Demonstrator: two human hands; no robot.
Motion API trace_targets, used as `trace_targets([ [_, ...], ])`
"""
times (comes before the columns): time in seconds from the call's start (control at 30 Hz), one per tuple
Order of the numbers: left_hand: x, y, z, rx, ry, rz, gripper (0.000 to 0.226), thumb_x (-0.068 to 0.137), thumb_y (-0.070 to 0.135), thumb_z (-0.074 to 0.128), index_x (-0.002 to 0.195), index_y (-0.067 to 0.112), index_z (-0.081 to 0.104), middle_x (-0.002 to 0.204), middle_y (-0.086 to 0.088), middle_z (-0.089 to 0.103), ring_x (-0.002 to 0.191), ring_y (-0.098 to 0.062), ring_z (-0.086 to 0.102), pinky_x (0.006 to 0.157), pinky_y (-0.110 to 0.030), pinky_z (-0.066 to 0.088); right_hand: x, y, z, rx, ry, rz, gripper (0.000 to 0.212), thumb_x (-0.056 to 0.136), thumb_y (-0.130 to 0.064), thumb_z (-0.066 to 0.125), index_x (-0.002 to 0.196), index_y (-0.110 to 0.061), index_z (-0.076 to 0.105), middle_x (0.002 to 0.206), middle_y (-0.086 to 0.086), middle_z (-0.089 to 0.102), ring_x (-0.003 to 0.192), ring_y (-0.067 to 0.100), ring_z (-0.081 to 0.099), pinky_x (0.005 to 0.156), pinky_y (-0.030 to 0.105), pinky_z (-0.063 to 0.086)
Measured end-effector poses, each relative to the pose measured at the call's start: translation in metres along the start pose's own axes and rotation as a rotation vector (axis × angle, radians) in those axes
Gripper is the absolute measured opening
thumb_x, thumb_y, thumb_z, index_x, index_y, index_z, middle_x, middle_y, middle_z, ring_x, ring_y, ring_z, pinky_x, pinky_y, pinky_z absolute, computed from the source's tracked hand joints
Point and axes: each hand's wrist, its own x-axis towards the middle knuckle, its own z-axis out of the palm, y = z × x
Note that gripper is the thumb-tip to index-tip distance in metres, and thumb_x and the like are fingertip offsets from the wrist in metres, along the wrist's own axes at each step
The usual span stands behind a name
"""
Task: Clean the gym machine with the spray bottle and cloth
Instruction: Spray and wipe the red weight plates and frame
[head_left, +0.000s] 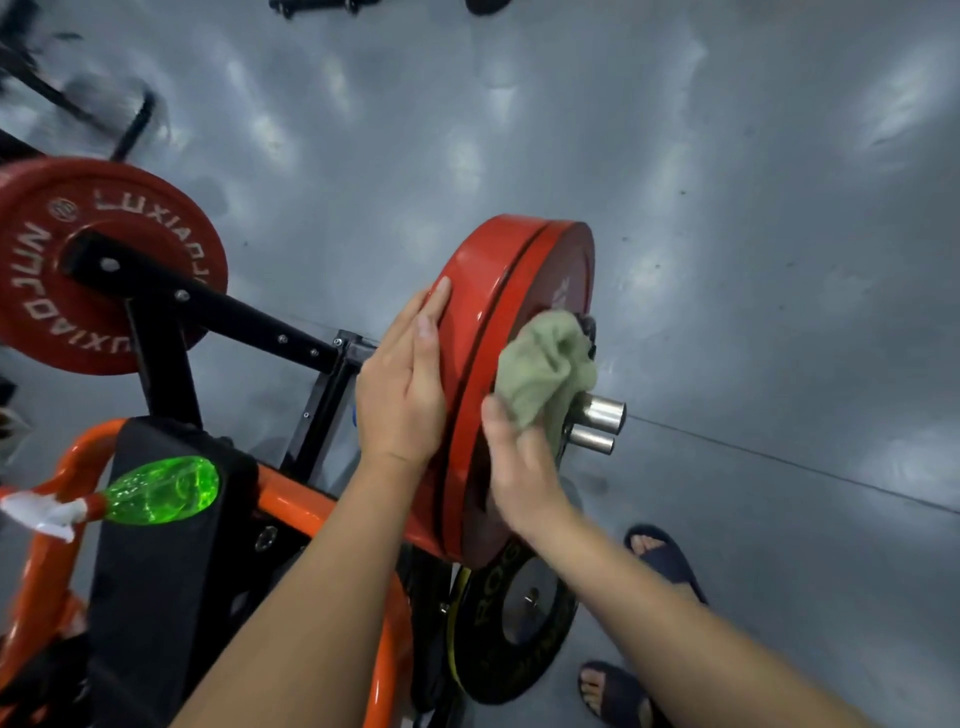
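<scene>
Green crumpled cloth (545, 371) gripped by right hand (519, 467) on red plate (488, 291); left hand (400, 384) flat.

Place: you are in a gym, among plate-loaded weights.
Plates: red weight plates (483, 291) on steel sleeves (602, 410) at centre; a red plate lettered LUXIAOJUN (67, 218) at left; a black plate (485, 639) near you.
Machine: orange-and-black frame (291, 499), near left.
Floor: grey flooring (727, 208).
Far edge: dark gear (317, 5), perhaps a dumbbell; it is cropped.

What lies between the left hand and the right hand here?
The red plates: the left hand presses their inner side, the right hand holds the cloth on the outer face. Head view.
</scene>
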Motion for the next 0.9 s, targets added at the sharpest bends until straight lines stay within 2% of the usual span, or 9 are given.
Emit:
trace_targets([
  [0.07,0.000,0.001,0.000,0.003,0.005,0.002,0.046,0.111,0.036,0.028,0.144,0.029,0.059,0.150,0.009,0.054,0.141,-0.001,0.044,0.120,-0.034,0.036,0.067,-0.028,-0.003,0.056,0.240,0.103,0.063,0.105,-0.057,0.033,0.159,-0.023,0.029,0.164,-0.007,0.029,0.149,0.004,0.025,0.124,0.022,0.012],
  [0.13,-0.001,0.002,-0.001,0.026,0.010,-0.011,0.047,0.111,0.037,0.027,0.144,0.030,0.059,0.150,0.010,0.054,0.141,0.000,0.044,0.119,-0.031,0.035,0.144,-0.027,-0.019,0.113,0.400,0.329,0.074,0.096,-0.071,0.037,0.153,-0.024,0.041,0.155,-0.001,0.046,0.141,0.017,0.043,0.120,0.029,0.026],
  [0.2,-0.002,0.004,0.000,0.050,0.008,-0.025,0.047,0.110,0.038,0.026,0.145,0.033,0.057,0.151,0.013,0.053,0.141,0.001,0.043,0.118,-0.026,0.034,0.199,-0.008,-0.045,0.302,0.396,0.538,0.084,0.083,-0.079,0.043,0.140,-0.019,0.057,0.134,0.006,0.066,0.122,0.027,0.063,0.112,0.045,0.045],
  [0.3,-0.001,0.004,0.000,0.031,0.009,-0.031,0.047,0.110,0.038,0.026,0.145,0.035,0.057,0.152,0.014,0.052,0.141,0.001,0.043,0.118,-0.026,0.035,0.188,0.024,-0.037,0.375,0.333,0.613,0.074,0.086,-0.075,0.048,0.128,-0.018,0.067,0.115,0.006,0.075,0.107,0.028,0.072,0.100,0.049,0.055],
  [0.43,0.000,0.004,0.000,0.059,0.003,-0.032,0.047,0.110,0.038,0.026,0.145,0.036,0.056,0.152,0.013,0.052,0.140,0.000,0.045,0.117,-0.024,0.035,0.092,0.012,0.007,0.255,0.329,0.416,0.083,0.084,-0.087,0.038,0.143,-0.033,0.055,0.139,-0.011,0.062,0.131,0.011,0.056,0.116,0.039,0.038],
  [0.6,-0.001,0.003,0.001,0.051,0.007,-0.021,0.047,0.109,0.038,0.027,0.145,0.035,0.057,0.151,0.012,0.053,0.140,-0.001,0.046,0.116,-0.022,0.033,0.145,-0.012,-0.021,0.383,0.433,0.559,0.054,0.097,-0.066,0.046,0.115,-0.019,0.067,0.110,0.004,0.073,0.102,0.020,0.068,0.104,0.041,0.051],
  [0.7,-0.001,0.004,-0.001,0.081,0.007,-0.026,0.046,0.110,0.037,0.028,0.145,0.036,0.057,0.151,0.012,0.053,0.141,-0.001,0.045,0.116,-0.017,0.030,0.161,-0.018,-0.032,0.429,0.405,0.615,0.053,0.102,-0.059,0.046,0.125,-0.015,0.065,0.117,0.011,0.073,0.106,0.027,0.071,0.097,0.045,0.056],
  [0.83,-0.002,0.007,-0.002,0.118,0.007,-0.040,0.044,0.109,0.037,0.031,0.145,0.038,0.056,0.151,0.014,0.053,0.139,0.000,0.045,0.111,-0.009,0.028,0.138,-0.017,-0.047,0.390,0.366,0.645,0.047,0.102,-0.056,0.047,0.117,-0.016,0.068,0.104,0.007,0.077,0.096,0.022,0.073,0.087,0.039,0.059],
  [0.9,-0.002,0.007,-0.002,0.121,0.003,-0.047,0.044,0.109,0.037,0.031,0.145,0.038,0.056,0.151,0.015,0.052,0.139,0.000,0.045,0.111,-0.010,0.029,0.126,-0.014,-0.050,0.313,0.331,0.637,0.061,0.095,-0.066,0.048,0.125,-0.016,0.066,0.110,0.005,0.076,0.102,0.022,0.072,0.093,0.041,0.057],
])
